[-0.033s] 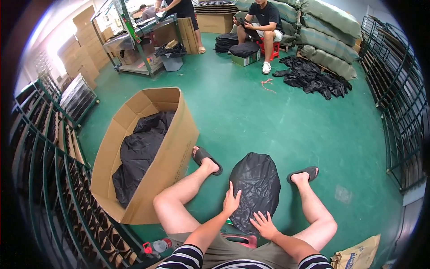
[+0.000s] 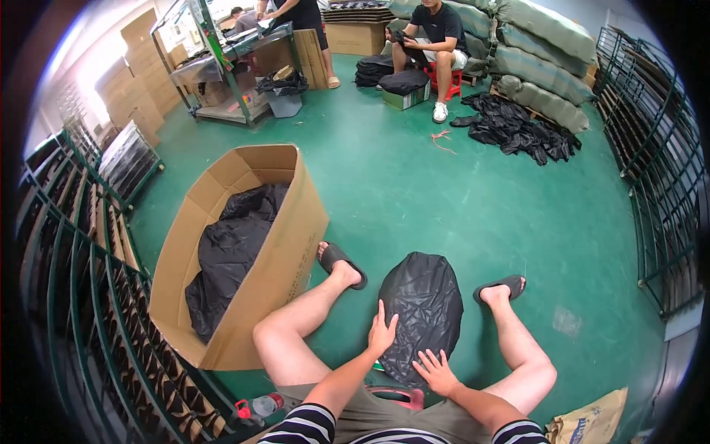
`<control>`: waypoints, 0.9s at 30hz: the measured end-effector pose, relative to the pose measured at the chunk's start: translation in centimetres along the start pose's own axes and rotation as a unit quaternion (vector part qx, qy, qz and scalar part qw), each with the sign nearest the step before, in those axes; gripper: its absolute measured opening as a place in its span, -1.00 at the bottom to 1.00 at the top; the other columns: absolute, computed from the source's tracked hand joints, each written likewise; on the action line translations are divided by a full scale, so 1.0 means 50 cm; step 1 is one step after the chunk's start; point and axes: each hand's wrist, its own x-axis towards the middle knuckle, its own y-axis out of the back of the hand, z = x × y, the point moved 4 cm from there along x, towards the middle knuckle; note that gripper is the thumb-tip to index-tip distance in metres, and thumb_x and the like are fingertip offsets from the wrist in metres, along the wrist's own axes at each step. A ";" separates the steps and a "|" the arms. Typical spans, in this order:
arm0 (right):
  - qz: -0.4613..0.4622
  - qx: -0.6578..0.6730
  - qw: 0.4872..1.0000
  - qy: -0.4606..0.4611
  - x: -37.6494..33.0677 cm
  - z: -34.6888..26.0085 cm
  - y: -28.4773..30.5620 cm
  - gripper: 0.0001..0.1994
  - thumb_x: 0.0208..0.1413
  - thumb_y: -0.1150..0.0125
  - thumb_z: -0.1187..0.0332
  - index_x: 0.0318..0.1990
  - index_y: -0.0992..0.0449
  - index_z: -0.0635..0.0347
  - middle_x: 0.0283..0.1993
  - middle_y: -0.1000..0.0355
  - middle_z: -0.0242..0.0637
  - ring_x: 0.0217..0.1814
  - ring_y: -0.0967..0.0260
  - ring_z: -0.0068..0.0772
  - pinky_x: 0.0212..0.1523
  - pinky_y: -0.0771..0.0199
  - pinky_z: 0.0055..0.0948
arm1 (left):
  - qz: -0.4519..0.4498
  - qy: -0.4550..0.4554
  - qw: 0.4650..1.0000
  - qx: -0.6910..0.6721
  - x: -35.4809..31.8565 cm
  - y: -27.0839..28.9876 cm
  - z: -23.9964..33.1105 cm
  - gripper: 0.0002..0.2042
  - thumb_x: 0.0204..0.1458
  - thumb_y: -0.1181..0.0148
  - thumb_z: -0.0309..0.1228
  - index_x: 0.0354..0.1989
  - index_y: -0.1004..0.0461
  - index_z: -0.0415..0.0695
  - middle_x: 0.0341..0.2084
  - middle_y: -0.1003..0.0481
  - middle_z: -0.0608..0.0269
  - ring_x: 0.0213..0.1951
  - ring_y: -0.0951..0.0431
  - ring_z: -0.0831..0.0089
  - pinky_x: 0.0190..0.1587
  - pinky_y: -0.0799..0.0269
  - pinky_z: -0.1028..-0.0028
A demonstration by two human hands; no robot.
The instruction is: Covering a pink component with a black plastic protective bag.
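The person sits on the green floor (image 2: 414, 185) with knees spread; between the legs lies a black plastic bag (image 2: 421, 303), rounded and stuffed, lying lengthwise away from the body. The left hand (image 2: 382, 333) rests flat on the bag's left flank, fingers together and pointing up along it; the right hand (image 2: 436, 371) presses on the near end, fingers spread wide; neither hand closes around anything. A red object (image 2: 399, 397) shows just under the near end of the bag, half hidden by it; a plastic bottle with a red cap (image 2: 260, 406) lies by the left thigh. Black sandals (image 2: 342, 263) are on both feet, either side of the bag's far end. Just to the left a large open cardboard box (image 2: 285, 251) stands against the left leg, holding crumpled black bags (image 2: 233, 251); green wire racks (image 2: 81, 296) crowd the left edge, and more stand at the right (image 2: 658, 170). A brown paper sack (image 2: 592, 423) lies at the lower right. Farther off, a heap of black bags (image 2: 518, 126) lies on the floor before stacked green sacks (image 2: 547, 66); a seated person (image 2: 436, 37) works on a red stool, and others stand at a green counter (image 2: 229, 66).
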 end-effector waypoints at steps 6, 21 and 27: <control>-0.021 0.019 0.999 -0.016 -0.001 -0.004 0.019 -0.30 0.01 -0.13 0.31 0.40 -0.14 -0.04 0.51 0.10 -0.11 0.55 0.20 0.02 0.37 0.25 0.39 | -0.021 0.029 0.999 -0.012 0.002 0.006 0.012 -0.22 0.19 0.02 0.08 0.48 0.27 0.16 0.20 -0.25 -0.22 0.18 -0.32 -0.17 0.20 -0.29 0.08; -0.052 0.009 0.999 -0.011 0.005 -0.006 0.027 -0.22 -0.02 -0.16 0.29 0.43 -0.05 -0.02 0.53 0.18 -0.09 0.57 0.29 0.05 0.39 0.30 0.36 | 0.004 -0.001 0.998 -0.067 0.146 0.048 0.012 -0.57 0.24 -0.01 -0.11 0.17 -0.43 -0.09 0.00 -0.48 -0.16 0.07 -0.47 -0.06 0.12 -0.37 0.22; -0.061 0.033 0.998 -0.011 0.002 -0.008 0.051 -0.07 -0.13 -0.35 0.07 0.43 -0.03 -0.01 0.53 0.19 -0.05 0.57 0.29 0.06 0.39 0.26 0.35 | 0.005 -0.014 0.998 -0.053 0.107 0.029 -0.027 -0.53 0.26 0.03 -0.07 0.23 -0.36 -0.08 0.07 -0.44 -0.14 0.14 -0.41 -0.06 0.18 -0.32 0.23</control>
